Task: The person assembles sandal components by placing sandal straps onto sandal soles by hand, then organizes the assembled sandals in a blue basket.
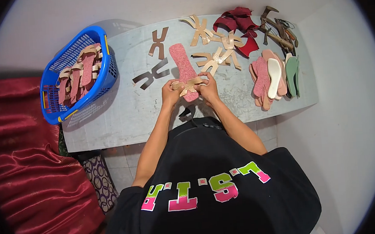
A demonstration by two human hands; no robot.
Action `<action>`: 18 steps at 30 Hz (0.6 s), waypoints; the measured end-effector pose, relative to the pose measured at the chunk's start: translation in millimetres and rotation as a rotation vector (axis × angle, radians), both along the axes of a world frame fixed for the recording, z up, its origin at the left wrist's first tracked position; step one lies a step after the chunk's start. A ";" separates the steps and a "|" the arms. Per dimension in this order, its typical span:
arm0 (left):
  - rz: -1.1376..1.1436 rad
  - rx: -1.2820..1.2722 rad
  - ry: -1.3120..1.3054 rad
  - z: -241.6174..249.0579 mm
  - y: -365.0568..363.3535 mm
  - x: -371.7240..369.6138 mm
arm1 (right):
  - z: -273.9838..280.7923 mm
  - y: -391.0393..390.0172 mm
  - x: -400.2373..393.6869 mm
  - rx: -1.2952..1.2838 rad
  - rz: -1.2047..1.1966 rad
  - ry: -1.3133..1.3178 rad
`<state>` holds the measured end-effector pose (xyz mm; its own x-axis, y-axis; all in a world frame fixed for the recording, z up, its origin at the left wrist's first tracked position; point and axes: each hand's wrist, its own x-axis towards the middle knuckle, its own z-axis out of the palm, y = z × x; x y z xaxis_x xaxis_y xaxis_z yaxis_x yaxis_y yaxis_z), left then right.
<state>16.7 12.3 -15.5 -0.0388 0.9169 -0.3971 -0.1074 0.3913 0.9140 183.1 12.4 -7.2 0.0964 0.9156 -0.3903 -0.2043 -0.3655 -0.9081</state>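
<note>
The left hand pinches one end of a shiny tan strap, and the right hand pinches the other end. The strap lies across a pink sole. The sole is between the two hands, and its long part pokes out past them over the tabletop. Dark brown straps lie near the left hand, with a blue basket farther out. More tan straps lie just past the right hand.

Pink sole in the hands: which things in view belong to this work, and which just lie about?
Likely in the work:
pink sole
beige strap across it
other beige straps
sandals in blue basket

Apparently lying about:
tools
dark red pieces
green soles
red cloth
</note>
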 end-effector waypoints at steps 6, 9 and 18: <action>0.110 -0.011 -0.271 -10.9 -0.1 4.1 | 13.4 3.9 2.2 0.052 0.099 0.134; 0.131 0.063 -0.012 -32.6 1.8 12.0 | 0.4 2.7 -7.2 0.043 0.096 0.083; 0.077 0.166 0.378 -27.9 0.8 24.5 | -29.9 7.3 -15.0 0.022 0.013 -0.155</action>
<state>41.2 13.1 -43.4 -0.2241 0.9560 -0.1891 0.2245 0.2395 0.9446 168.2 19.7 -37.0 0.1423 0.9252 -0.3517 -0.0563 -0.3472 -0.9361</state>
